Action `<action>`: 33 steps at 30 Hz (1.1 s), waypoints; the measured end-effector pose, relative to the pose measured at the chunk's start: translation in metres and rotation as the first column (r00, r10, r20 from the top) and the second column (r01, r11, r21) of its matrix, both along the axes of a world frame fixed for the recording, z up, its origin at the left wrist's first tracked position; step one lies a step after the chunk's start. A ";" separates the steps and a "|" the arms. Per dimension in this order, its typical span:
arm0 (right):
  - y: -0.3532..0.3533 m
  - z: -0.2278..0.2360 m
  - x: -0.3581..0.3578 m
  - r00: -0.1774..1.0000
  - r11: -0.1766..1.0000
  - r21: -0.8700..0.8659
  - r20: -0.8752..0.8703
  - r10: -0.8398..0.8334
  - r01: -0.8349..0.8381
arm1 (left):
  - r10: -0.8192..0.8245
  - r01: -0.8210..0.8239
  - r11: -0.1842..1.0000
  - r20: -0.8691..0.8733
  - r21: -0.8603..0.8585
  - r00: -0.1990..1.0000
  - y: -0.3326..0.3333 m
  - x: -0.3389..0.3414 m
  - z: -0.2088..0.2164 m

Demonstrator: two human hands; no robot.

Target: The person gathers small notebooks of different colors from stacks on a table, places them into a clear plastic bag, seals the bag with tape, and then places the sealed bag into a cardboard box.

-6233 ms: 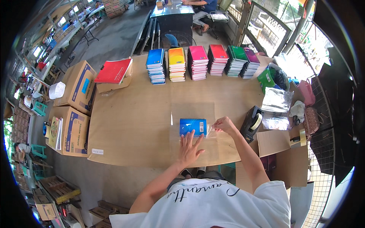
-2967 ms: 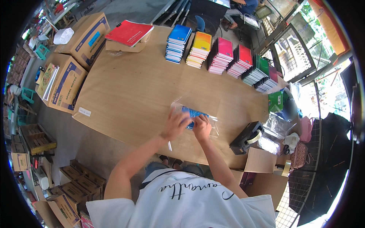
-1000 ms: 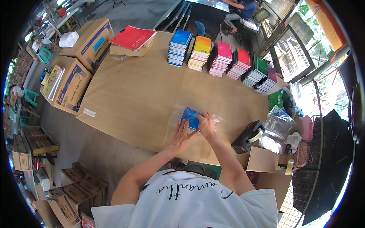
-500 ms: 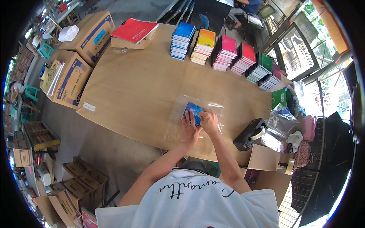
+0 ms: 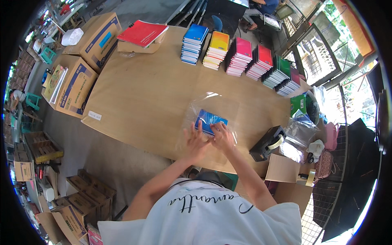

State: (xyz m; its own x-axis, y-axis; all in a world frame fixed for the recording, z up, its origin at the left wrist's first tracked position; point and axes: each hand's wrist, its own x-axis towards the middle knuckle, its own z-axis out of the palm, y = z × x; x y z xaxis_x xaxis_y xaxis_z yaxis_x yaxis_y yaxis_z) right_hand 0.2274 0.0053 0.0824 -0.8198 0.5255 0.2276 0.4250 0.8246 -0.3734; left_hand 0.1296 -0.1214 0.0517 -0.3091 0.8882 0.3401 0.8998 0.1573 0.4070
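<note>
A blue spiral notebook (image 5: 211,117) lies on the table in front of me, with a clear plastic sheet or bag (image 5: 206,102) around it. Whether the plastic is over or under the notebook is hard to make out in places. My left hand (image 5: 197,143) rests at the notebook's near left corner, fingers spread and partly on the plastic. On the near right part of the notebook, my right hand (image 5: 222,138) presses down with its fingers extended, gripping nothing that shows.
Stacks of notebooks in blue (image 5: 195,34), yellow (image 5: 218,43), pink, red, green and maroon line the far edge. A black tape dispenser (image 5: 267,143) stands at right, near an open carton (image 5: 282,168). Red notebooks (image 5: 142,33) and large cartons (image 5: 75,83) are at left.
My right hand has gone from a bent-finger grip to lying flatter on the notebook. My left hand has shifted left and down, uncovering more of the blue cover.
</note>
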 end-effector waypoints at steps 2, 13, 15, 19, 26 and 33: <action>-0.002 -0.015 0.006 1.000 0.998 0.057 -0.002 -0.012 0.012 | -0.062 0.065 0.996 -0.055 0.060 0.997 -0.012 -0.018 0.017; -0.025 -0.030 0.045 0.966 0.989 -0.039 -0.212 -0.148 0.143 | -0.195 0.194 0.981 -0.209 -0.027 0.958 0.032 -0.052 -0.016; -0.018 0.012 0.100 0.808 0.870 0.005 -0.373 -0.456 0.493 | -0.160 0.154 0.987 -0.208 -0.041 0.965 0.027 -0.049 -0.012; 0.014 0.026 0.206 -0.031 0.001 -0.851 -0.020 -0.999 0.525 | -0.142 0.135 0.990 -0.194 -0.051 0.971 0.030 -0.048 -0.017; 0.025 0.001 0.203 -0.002 0.068 -0.870 -0.078 -0.997 0.488 | -0.181 0.173 0.983 -0.206 -0.060 0.962 0.034 -0.048 -0.012; -0.023 -0.032 0.165 -0.248 -0.204 -0.856 0.353 -0.902 -0.475 | -0.192 0.184 0.981 -0.185 -0.059 0.964 0.030 -0.051 -0.010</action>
